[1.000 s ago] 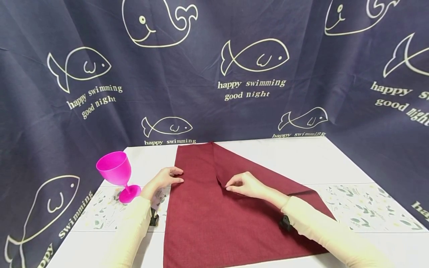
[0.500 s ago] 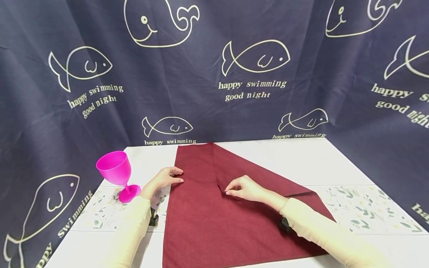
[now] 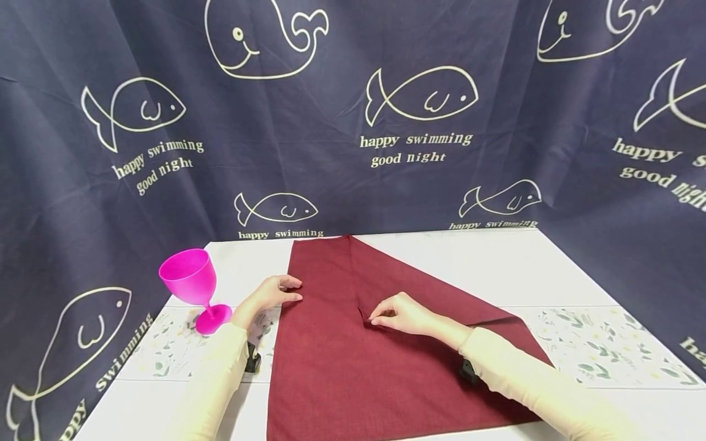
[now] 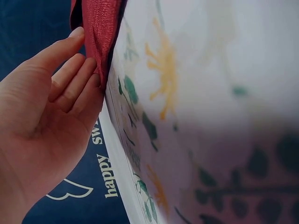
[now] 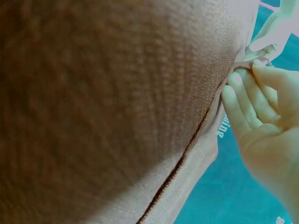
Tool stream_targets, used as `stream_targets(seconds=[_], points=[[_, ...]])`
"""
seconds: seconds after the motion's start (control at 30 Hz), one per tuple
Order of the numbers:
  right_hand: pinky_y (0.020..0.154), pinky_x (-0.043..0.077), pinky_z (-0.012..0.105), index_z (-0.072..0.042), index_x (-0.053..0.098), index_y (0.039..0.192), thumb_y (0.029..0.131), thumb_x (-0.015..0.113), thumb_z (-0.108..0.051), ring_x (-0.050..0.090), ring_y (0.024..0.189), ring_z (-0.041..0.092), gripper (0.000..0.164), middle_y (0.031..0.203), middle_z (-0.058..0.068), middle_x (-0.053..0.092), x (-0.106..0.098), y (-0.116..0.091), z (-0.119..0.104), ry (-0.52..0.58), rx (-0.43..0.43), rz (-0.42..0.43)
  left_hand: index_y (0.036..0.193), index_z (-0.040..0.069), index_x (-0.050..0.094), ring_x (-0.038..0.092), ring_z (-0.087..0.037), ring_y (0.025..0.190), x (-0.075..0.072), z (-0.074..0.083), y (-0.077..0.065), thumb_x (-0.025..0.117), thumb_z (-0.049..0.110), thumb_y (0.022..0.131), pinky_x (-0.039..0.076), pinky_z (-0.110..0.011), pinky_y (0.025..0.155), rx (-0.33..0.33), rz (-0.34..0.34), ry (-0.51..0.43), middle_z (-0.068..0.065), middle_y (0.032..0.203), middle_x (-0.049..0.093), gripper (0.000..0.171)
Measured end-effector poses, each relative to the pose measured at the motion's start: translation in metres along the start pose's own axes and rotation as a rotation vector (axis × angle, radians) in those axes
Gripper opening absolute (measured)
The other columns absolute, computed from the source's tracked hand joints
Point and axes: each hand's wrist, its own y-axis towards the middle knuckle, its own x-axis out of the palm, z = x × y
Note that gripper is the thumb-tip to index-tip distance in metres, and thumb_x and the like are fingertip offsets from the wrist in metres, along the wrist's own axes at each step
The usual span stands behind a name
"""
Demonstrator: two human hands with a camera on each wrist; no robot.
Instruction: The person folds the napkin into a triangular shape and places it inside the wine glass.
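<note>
A dark red cloth (image 3: 331,367) lies on the table, its far right part folded over toward the middle. The folded corner is pinched between thumb and forefinger of my right hand (image 3: 405,313). In the right wrist view this hand (image 5: 266,112) holds a bit of the hem at its fingertips, and a dark seam runs along the fold. My left hand (image 3: 271,293) rests at the cloth's left edge, thumb and fingers apart. The left wrist view has its fingertips touching the cloth (image 4: 100,32), with the fingers loosely bent and nothing gripped.
A bright pink goblet (image 3: 190,278) stands on the left of the white table (image 3: 441,257), beside my left forearm. A leaf-patterned strip (image 3: 607,349) crosses the table. Behind hangs a dark blue curtain (image 3: 342,177) with fish drawings.
My right hand has moved slightly toward me and left with the cloth corner, and the fold lies a little lower. The left hand keeps its place.
</note>
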Motion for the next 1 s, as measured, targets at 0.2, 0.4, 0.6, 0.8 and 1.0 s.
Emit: stream_targets(seconds=[0.2, 0.4, 0.6, 0.8, 1.0], points=[[0.066, 0.051, 0.017, -0.005, 0.074, 0.088, 0.085, 0.068, -0.011, 0.061, 0.069, 0.001, 0.009, 0.079, 0.001, 0.073, -0.0010, 0.0001, -0.0009, -0.020, 0.026, -0.020, 0.113, -0.005, 0.063, 0.058, -0.034, 0.110, 0.0006, 0.0019, -0.0002, 0.071, 0.013, 0.082, 0.045, -0.044, 0.096, -0.015, 0.000, -0.007, -0.020, 0.112, 0.065, 0.036], [0.072, 0.053, 0.020, -0.006, 0.074, 0.089, 0.084, 0.068, -0.011, 0.064, 0.075, 0.004, 0.009, 0.082, 0.001, 0.073, -0.0004, 0.0003, -0.0014, -0.019, 0.033, -0.027, 0.113, -0.005, 0.062, 0.059, -0.034, 0.109, 0.0002, 0.0021, -0.0004, 0.071, 0.013, 0.082, 0.045, -0.045, 0.096, -0.013, 0.000, 0.000, -0.020, 0.111, 0.065, 0.037], [0.073, 0.053, 0.022, -0.005, 0.074, 0.092, 0.084, 0.066, -0.004, 0.063, 0.079, 0.010, 0.011, 0.088, 0.004, 0.071, 0.0024, -0.0017, -0.0027, 0.015, 0.028, -0.063, 0.113, -0.005, 0.063, 0.059, -0.034, 0.108, 0.0005, 0.0022, -0.0016, 0.069, 0.014, 0.084, 0.046, -0.045, 0.095, -0.015, 0.004, 0.017, -0.019, 0.111, 0.066, 0.035], [0.066, 0.049, 0.021, -0.004, 0.075, 0.096, 0.084, 0.062, 0.003, 0.054, 0.072, 0.005, 0.019, 0.086, 0.007, 0.066, 0.0021, -0.0018, -0.0037, 0.027, 0.034, -0.104, 0.113, -0.004, 0.063, 0.060, -0.033, 0.107, 0.0000, 0.0023, -0.0012, 0.069, 0.015, 0.084, 0.047, -0.044, 0.094, -0.018, 0.009, 0.020, -0.019, 0.111, 0.066, 0.035], [0.067, 0.047, 0.020, -0.004, 0.074, 0.097, 0.084, 0.062, 0.001, 0.053, 0.074, 0.005, 0.019, 0.087, 0.007, 0.063, 0.0011, -0.0040, -0.0036, 0.031, 0.029, -0.127, 0.111, -0.003, 0.064, 0.062, -0.031, 0.104, 0.0023, 0.0038, -0.0003, 0.066, 0.014, 0.086, 0.049, -0.042, 0.091, -0.029, 0.022, 0.025, -0.018, 0.109, 0.067, 0.030]])
